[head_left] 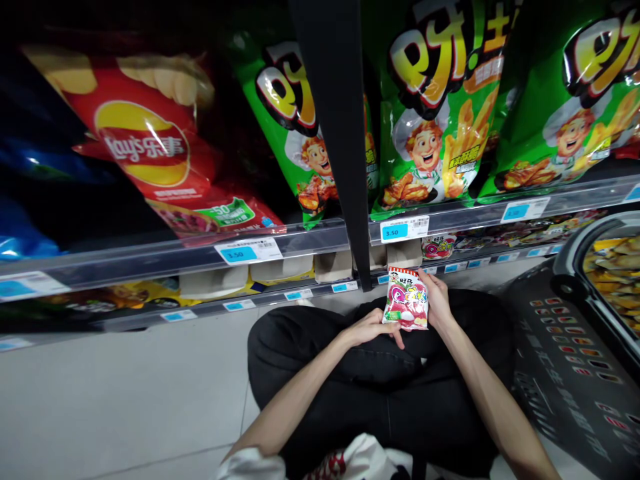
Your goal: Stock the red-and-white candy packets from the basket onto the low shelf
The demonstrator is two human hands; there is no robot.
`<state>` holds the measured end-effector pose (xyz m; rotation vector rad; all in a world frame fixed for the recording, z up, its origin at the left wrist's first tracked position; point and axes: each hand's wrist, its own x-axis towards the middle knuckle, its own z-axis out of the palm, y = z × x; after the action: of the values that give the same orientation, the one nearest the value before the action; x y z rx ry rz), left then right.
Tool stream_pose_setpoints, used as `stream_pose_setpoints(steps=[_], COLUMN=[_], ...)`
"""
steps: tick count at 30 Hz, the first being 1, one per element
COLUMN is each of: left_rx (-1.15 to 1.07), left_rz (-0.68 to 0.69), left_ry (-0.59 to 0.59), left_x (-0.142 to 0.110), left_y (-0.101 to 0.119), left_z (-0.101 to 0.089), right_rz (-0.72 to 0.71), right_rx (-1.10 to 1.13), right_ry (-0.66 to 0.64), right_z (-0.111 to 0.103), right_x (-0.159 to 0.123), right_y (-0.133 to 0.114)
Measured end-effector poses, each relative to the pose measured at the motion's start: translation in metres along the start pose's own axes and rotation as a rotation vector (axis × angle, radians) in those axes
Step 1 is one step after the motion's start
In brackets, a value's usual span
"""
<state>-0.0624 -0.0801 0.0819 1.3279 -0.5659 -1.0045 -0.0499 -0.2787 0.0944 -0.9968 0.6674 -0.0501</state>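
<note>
A small white, red and pink packet of gummy candy (406, 300) is held up over my crossed legs, its printed front facing me. My left hand (373, 328) grips its lower left corner, thumb across the front and other fingers behind. My right hand (436, 299) holds the packet's right edge, its fingers partly hidden behind it. Just beyond the packet is the low shelf, where a similar candy packet (439, 246) lies among other small bags.
Red Lay's chip bags (150, 143) and green snack bags (430, 147) stand on the upper shelf, split by a dark upright post (340, 133). A grey basket (555, 360) full of small packets stands at my right. Pale floor tiles (150, 393) lie at left.
</note>
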Motion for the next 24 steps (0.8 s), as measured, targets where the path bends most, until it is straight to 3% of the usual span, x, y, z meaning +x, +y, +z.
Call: stream_pose_setpoints(steps=[20, 24], left_rx=[0.023, 0.043], left_rz=[0.023, 0.052], left_ry=[0.004, -0.02], left_x=[-0.0005, -0.0017], left_y=[0.0042, 0.0009], left_z=[0.0004, -0.0009], right_rz=[0.003, 0.051], right_rx=[-0.004, -0.022], right_ry=[0.008, -0.053], right_z=[0.0014, 0.0032], right_x=[-0.0028, -0.0069], right_y=[-0.0018, -0.0047])
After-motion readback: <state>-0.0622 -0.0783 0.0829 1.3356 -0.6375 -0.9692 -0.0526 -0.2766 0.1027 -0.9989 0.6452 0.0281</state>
